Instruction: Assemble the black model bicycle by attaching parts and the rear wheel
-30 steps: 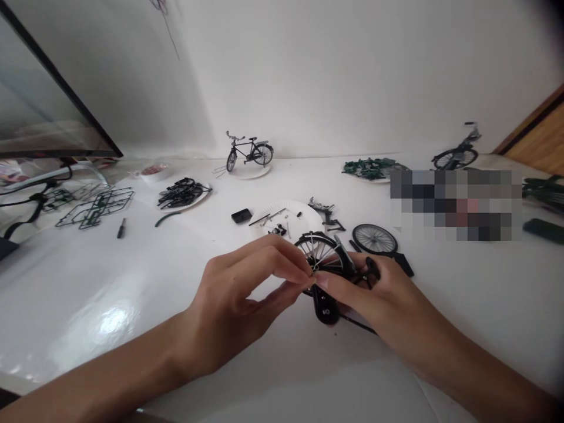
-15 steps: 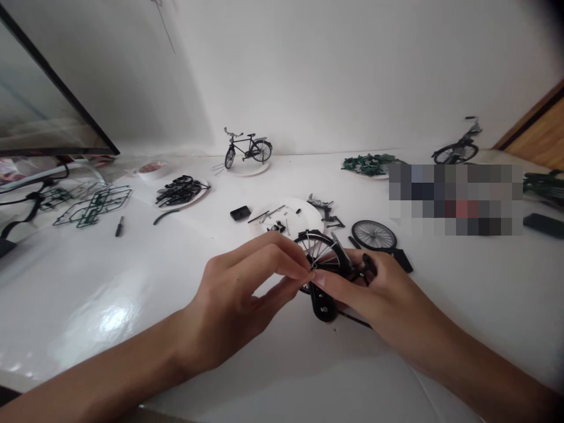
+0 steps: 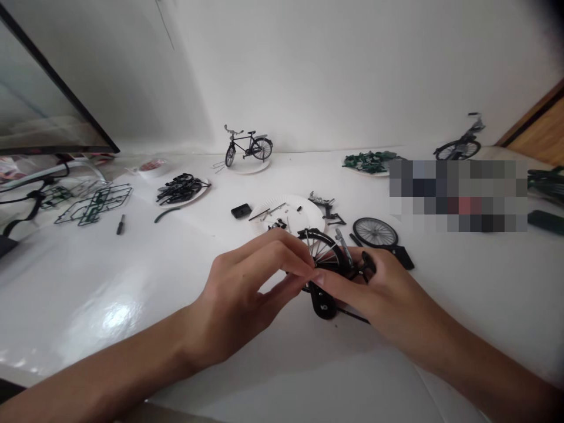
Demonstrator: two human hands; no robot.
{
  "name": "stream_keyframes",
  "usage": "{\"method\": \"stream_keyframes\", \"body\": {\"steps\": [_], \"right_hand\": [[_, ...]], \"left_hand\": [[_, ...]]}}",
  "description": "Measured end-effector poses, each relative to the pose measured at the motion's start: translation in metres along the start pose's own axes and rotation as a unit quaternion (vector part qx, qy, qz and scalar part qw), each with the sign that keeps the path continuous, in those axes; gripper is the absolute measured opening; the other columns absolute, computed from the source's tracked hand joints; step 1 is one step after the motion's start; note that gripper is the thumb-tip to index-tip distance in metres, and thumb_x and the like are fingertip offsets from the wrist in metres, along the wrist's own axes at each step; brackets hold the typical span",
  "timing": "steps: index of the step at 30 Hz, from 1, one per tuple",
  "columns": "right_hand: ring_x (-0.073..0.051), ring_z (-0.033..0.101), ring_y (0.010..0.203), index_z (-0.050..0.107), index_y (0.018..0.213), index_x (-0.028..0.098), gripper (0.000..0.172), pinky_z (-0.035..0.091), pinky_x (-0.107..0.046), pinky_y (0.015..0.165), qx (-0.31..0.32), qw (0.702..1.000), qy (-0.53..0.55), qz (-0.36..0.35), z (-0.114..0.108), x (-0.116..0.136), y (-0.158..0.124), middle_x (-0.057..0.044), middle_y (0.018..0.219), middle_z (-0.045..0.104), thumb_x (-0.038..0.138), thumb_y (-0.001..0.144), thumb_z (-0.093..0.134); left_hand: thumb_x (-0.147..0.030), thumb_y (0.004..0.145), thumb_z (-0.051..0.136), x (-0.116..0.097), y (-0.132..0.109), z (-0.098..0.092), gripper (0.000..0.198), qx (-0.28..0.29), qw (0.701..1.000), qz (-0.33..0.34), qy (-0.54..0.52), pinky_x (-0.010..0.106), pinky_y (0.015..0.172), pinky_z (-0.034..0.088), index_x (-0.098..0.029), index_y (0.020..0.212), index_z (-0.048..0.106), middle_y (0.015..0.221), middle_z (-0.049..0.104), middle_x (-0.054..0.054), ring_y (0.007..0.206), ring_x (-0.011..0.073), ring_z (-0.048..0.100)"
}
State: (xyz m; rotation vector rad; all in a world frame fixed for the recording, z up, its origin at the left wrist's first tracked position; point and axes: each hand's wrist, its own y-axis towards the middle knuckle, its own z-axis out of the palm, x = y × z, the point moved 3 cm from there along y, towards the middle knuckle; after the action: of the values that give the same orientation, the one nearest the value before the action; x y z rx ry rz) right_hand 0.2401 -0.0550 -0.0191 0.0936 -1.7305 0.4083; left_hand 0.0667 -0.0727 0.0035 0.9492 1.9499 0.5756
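Observation:
My left hand [image 3: 247, 288] and my right hand [image 3: 370, 282] meet at their fingertips over a partly built black model bicycle [image 3: 326, 264]. The left fingers pinch at the hub of its spoked rear wheel [image 3: 321, 251], where the fingertips hide whatever small part they hold. My right hand grips the black frame from the far side. A black chain guard [image 3: 322, 301] hangs below the hands. A loose spoked wheel [image 3: 375, 232] lies just beyond the right hand.
A paper plate [image 3: 264, 212] of small metal parts lies beyond the hands. Other plates hold black parts and green pieces, and finished model bicycles [image 3: 249, 145] stand at the back. Green sprue frames [image 3: 93, 205], a small screwdriver [image 3: 120, 224] and a monitor [image 3: 44, 100] are on the left.
The view has tilted slightly, so the background sits higher in the picture. My left hand has shifted a little up over the wheel, and the bicycle stays held between both hands.

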Motion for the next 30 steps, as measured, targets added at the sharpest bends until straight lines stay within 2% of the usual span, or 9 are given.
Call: {"method": "stream_keyframes", "body": {"steps": [7,11,17,24,30], "right_hand": [[-0.014,0.059,0.058,0.065,0.072,0.022,0.013,0.053,-0.022,0.052,0.013,1.000,-0.008,-0.006,0.0014,0.0002,0.0002,0.000,0.062,0.063,0.030,0.081,0.069],[-0.014,0.060,0.058,0.063,0.067,0.023,0.014,0.053,-0.022,0.052,0.007,1.000,-0.002,-0.001,0.0018,0.0025,-0.0003,0.001,0.061,0.063,0.025,0.078,0.071],[-0.015,0.061,0.056,0.063,0.068,0.022,0.017,0.052,-0.022,0.047,-0.002,0.999,-0.039,-0.017,0.0008,0.0040,-0.0014,0.000,0.060,0.061,0.031,0.082,0.068],[-0.014,0.058,0.056,0.062,0.063,0.023,0.016,0.051,-0.022,0.048,0.000,1.000,-0.006,-0.014,0.0008,0.0043,-0.0016,0.001,0.059,0.061,0.024,0.077,0.071],[-0.014,0.058,0.057,0.060,0.065,0.023,0.020,0.051,-0.022,0.050,-0.002,0.999,-0.034,-0.022,0.0006,0.0008,-0.0004,0.001,0.060,0.059,0.030,0.081,0.069]], "left_hand": [[-0.002,0.086,0.066,-0.0024,0.0001,-0.0010,0.013,0.010,1.000,0.006,0.028,0.020,0.067,0.057,-0.013,0.088,0.060,0.092,0.068,0.005,0.080,0.0091,0.066],[-0.001,0.087,0.065,-0.0029,-0.0005,-0.0009,0.014,0.010,1.000,-0.008,0.002,0.022,0.067,0.058,-0.014,0.089,0.060,0.092,0.068,0.005,0.081,0.0110,0.067],[-0.006,0.090,0.063,-0.0023,0.0002,-0.0002,0.013,0.021,1.000,-0.011,0.019,0.025,0.066,0.059,-0.019,0.091,0.060,0.094,0.069,0.004,0.081,0.0132,0.068],[-0.007,0.090,0.063,-0.0044,-0.0001,-0.0038,0.014,0.028,0.998,-0.009,0.062,0.022,0.062,0.057,-0.020,0.092,0.061,0.093,0.069,0.003,0.076,0.0112,0.067],[-0.005,0.088,0.065,-0.0045,-0.0003,-0.0043,0.013,0.019,0.998,-0.001,0.068,0.020,0.065,0.057,-0.017,0.091,0.062,0.092,0.069,0.003,0.077,0.0093,0.066]]}}
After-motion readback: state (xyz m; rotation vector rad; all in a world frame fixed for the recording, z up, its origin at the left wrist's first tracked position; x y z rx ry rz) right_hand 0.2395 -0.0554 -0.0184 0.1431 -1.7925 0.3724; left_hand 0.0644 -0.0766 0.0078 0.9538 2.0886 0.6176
